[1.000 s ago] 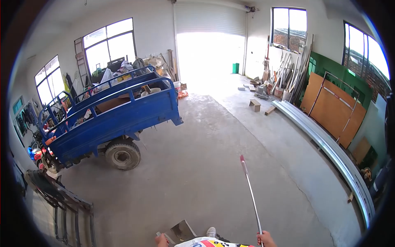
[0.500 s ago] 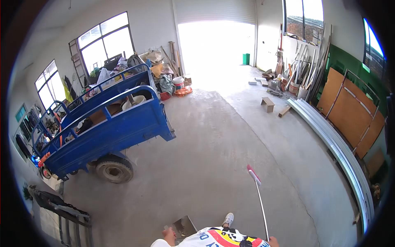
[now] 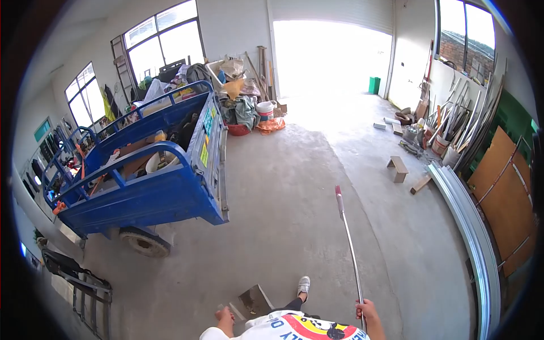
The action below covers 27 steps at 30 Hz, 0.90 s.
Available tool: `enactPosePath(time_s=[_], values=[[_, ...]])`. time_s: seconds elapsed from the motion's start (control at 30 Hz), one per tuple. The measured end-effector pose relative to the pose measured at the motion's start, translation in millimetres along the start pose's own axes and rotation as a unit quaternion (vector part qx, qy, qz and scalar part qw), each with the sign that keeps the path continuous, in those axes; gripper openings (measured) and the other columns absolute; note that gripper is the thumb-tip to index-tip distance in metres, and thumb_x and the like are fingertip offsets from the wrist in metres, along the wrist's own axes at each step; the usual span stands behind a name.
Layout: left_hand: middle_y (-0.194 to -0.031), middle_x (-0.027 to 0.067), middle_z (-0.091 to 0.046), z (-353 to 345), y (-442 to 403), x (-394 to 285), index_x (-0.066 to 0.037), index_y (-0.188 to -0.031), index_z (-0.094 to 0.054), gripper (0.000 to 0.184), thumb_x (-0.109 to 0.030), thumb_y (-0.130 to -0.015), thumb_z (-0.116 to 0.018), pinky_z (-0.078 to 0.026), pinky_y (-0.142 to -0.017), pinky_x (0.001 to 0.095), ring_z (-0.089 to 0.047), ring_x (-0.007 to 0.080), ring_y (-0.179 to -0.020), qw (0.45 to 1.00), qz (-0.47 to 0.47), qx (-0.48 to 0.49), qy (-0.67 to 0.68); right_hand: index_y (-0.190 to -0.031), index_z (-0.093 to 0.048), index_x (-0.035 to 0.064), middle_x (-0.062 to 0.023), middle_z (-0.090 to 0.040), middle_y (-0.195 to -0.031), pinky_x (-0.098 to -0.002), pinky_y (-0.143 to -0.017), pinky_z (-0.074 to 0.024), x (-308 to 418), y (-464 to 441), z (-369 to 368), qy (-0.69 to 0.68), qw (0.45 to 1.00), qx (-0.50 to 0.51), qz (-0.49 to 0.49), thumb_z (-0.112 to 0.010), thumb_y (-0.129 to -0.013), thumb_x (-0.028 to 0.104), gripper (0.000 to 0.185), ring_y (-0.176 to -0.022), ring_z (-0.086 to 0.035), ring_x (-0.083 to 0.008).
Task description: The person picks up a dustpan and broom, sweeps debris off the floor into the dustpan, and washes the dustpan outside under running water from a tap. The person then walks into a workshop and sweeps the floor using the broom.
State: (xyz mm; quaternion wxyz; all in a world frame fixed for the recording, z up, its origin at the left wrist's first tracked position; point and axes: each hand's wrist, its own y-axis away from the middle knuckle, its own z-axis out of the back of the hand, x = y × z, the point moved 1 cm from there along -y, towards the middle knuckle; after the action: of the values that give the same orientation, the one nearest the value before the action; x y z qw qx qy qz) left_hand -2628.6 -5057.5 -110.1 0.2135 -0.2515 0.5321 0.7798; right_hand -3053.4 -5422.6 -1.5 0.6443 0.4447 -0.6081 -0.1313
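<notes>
My right hand (image 3: 367, 311) is wrapped round the silver handle of a broom (image 3: 352, 249). The broom reaches forward over the concrete, its narrow pink-red head at the far end. On the left, my left hand (image 3: 225, 313) is closed by the pale handle of a dustpan (image 3: 256, 300); the exact grip is partly hidden. The dustpan's grey pan is just right of that hand, beside my shoe (image 3: 304, 286). My printed white shirt covers the bottom of the view.
A loaded blue cargo trike (image 3: 136, 198) stands on the left. Long metal profiles (image 3: 467, 226) lie along the right. A small wooden stool (image 3: 398, 169) and a wood block (image 3: 420, 184) rest near them. Piled bags and a bucket (image 3: 265, 109) stand by the bright doorway.
The view has shifted forward and turned left. The broom has swung left and further ahead, its head now seen narrow. My right hand has come higher into view; the dustpan is carried along.
</notes>
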Motion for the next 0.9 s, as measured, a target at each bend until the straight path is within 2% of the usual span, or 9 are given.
enactPosePath(time_s=[0.2,0.23,0.37,0.47,0.5,0.63,0.73,0.77,0.9], values=[[-0.05,0.0082,-0.044,-221.7,47.7,-71.9,-0.003,-0.08,-0.044,0.015,-0.007,-0.072,-0.056,-0.033,-0.034,0.0303,-0.041,0.0164,-0.036,0.998,0.056,0.003,-0.016,-0.1,-0.046,-0.0004,-0.0044,-0.044,-0.052,-0.0327,-0.035,-0.0424,148.7,-115.4,22.3,0.077,0.996,-0.028,-0.037,-0.054,-0.073,-0.003,0.028,-0.039,-0.045,-0.0136],[-0.05,0.0086,-0.044,-253.6,65.6,-84.4,-0.003,-0.079,-0.044,0.014,-0.007,-0.072,-0.056,-0.034,-0.034,0.0307,-0.042,0.0167,-0.036,0.996,0.082,-0.002,-0.023,-0.088,-0.051,-0.0016,-0.0046,-0.047,-0.057,-0.0266,-0.039,-0.0366,187.2,-110.6,14.0,0.077,0.995,-0.059,-0.034,-0.055,-0.072,-0.005,0.016,-0.043,-0.045,-0.0128],[-0.051,0.0087,-0.045,-385.0,85.2,-128.3,-0.002,-0.074,-0.045,0.011,-0.007,-0.073,-0.055,-0.036,-0.036,0.0319,-0.043,0.017,-0.037,0.997,0.073,-0.01,-0.028,-0.091,-0.047,-0.0008,-0.0063,-0.046,-0.051,-0.0325,-0.033,-0.0422,248.3,-180.8,44.5,0.182,0.978,-0.095,-0.032,-0.054,-0.071,-0.004,0.021,-0.038,-0.047,-0.0152],[-0.052,0.0087,-0.045,-486.8,85.6,-147.5,-0.002,-0.072,-0.044,0.013,-0.007,-0.073,-0.056,-0.036,-0.036,0.032,-0.042,0.0176,-0.038,0.997,0.069,-0.004,-0.026,-0.089,-0.056,-0.0024,-0.0079,-0.054,-0.058,-0.027,-0.047,-0.0434,244.0,-304.5,135.8,0.4,0.907,-0.076,0.112,-0.061,-0.069,0.001,0.021,-0.053,-0.055,-0.0145],[-0.052,0.0091,-0.046,-512.6,77.6,-144.9,-0.002,-0.073,-0.046,0.012,-0.007,-0.073,-0.056,-0.036,-0.035,0.0312,-0.042,0.0174,-0.037,0.998,0.063,-0.004,-0.023,-0.084,-0.056,0.0,-0.008,-0.053,-0.055,-0.0285,-0.044,-0.0424,245.1,-347.0,165.7,0.44,0.884,-0.068,0.146,-0.06,-0.068,0.001,0.016,-0.052,-0.056,-0.0154],[-0.051,0.0096,-0.047,-612.9,108.4,-155.8,0.0,-0.073,-0.047,0.012,-0.007,-0.073,-0.057,-0.035,-0.034,0.0313,-0.042,0.0172,-0.036,0.998,0.044,-0.032,0.022,-0.091,-0.058,-0.0031,-0.012,-0.058,-0.067,-0.0359,-0.05,-0.0452,345.4,-436.0,193.9,0.401,0.909,-0.073,0.091,-0.056,-0.07,0.006,0.023,-0.06,-0.057,-0.0222],[-0.051,0.009,-0.046,-708.6,131.8,-190.6,0.0,-0.073,-0.045,0.013,-0.006,-0.072,-0.057,-0.033,-0.033,0.0308,-0.041,0.0169,-0.035,0.998,0.038,-0.052,-0.016,-0.094,-0.058,-0.0038,-0.0124,-0.06,-0.07,-0.0386,-0.051,-0.0456,436.2,-531.6,210.8,0.363,0.906,-0.025,0.216,-0.054,-0.071,0.009,0.026,-0.061,-0.057,-0.0237],[-0.051,0.0085,-0.045,-743.2,134.2,-202.6,-0.001,-0.078,-0.046,0.014,-0.006,-0.071,-0.058,-0.032,-0.032,0.0304,-0.041,0.0164,-0.035,1.0,0.018,-0.021,0.009,-0.092,-0.045,-0.0004,-0.0069,-0.046,-0.051,-0.0323,-0.033,-0.0418,481.8,-551.5,197.6,0.301,0.951,0.016,0.069,-0.054,-0.071,-0.004,0.023,-0.038,-0.048,-0.0158],[-0.051,0.008,-0.044,-857.7,136.4,-227.6,-0.002,-0.079,-0.045,0.016,-0.006,-0.071,-0.058,-0.033,-0.031,0.03,-0.041,0.0158,-0.035,0.999,0.002,0.001,0.045,-0.093,-0.046,0.001,-0.0044,-0.044,-0.051,-0.0307,-0.036,-0.0416,687.6,-588.3,138.1,0.151,0.987,-0.007,-0.055,-0.054,-0.072,-0.002,0.023,-0.039,-0.046,-0.0143]])
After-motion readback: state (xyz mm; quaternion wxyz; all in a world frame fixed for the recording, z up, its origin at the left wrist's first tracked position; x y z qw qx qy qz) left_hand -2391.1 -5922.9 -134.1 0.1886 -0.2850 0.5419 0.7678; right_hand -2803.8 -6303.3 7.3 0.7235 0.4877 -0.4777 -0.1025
